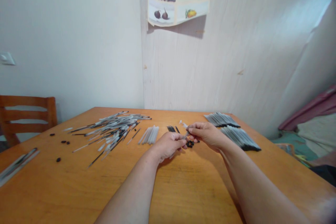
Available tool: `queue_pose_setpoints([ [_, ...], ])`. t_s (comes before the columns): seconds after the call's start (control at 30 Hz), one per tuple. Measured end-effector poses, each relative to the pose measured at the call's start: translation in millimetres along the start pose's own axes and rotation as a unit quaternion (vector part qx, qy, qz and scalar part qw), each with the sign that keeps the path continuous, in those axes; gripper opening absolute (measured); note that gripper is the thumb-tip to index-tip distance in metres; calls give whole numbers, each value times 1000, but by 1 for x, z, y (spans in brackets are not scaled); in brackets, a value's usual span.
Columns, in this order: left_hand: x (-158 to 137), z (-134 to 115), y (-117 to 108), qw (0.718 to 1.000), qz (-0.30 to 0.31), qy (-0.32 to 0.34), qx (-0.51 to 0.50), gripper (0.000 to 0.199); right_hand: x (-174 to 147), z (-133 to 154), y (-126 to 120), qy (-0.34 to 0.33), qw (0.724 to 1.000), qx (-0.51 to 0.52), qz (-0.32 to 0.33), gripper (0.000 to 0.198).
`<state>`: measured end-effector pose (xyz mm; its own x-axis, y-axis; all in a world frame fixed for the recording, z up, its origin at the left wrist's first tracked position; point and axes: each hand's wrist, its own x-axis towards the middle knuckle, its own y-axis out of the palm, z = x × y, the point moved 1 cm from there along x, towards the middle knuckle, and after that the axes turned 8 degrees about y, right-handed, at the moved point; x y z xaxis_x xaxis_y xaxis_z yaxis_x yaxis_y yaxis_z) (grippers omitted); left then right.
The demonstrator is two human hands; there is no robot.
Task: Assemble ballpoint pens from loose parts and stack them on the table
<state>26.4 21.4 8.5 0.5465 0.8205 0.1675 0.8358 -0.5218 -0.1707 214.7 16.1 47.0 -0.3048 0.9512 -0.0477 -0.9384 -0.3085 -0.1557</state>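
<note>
Left hand (168, 146) and right hand (206, 134) pinch one translucent pen tube (186, 135) over the worktop (183, 189). Black caps (190, 144) lie at its five o'clock; clear barrels (149, 135), at nine o'clock.

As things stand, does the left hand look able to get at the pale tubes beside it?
Probably yes: nothing visible blocks the short way from the left hand to the pale tubes, though it seems to be pinching a small piece.

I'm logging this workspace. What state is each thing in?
Left hand: closed on slim piece
Right hand: closed on slim piece
Slim piece: held
Mixed sticks: heaped loosely
Clear tubes: lined up
Black sticks: lined up
Black bits: loosely clustered
Black-ended rods: neatly grouped
Picture sheet: hung, bottom curved
</note>
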Motion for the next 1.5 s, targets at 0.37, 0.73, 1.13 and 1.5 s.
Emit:
queue_pose_setpoints([
  [0.37, 2, -4, 5, 993, -36, 63, 98, 23, 3, 0, 6, -64, 966, -217, -126, 40],
  [0.73, 3, -5, 3, 992, -30, 62, 108, 25, 8, 0, 3, -108, 951, -238, -163, 56],
  [1.13, 3, -6, 1, 989, -49, 85, 111, 26, 7, -3, 8, -98, 956, -225, -162, 44],
  [1.5, 2, -4, -1, 996, -47, 53, 59, 30, 5, 0, 12, -86, 992, -47, -82, 38],
])
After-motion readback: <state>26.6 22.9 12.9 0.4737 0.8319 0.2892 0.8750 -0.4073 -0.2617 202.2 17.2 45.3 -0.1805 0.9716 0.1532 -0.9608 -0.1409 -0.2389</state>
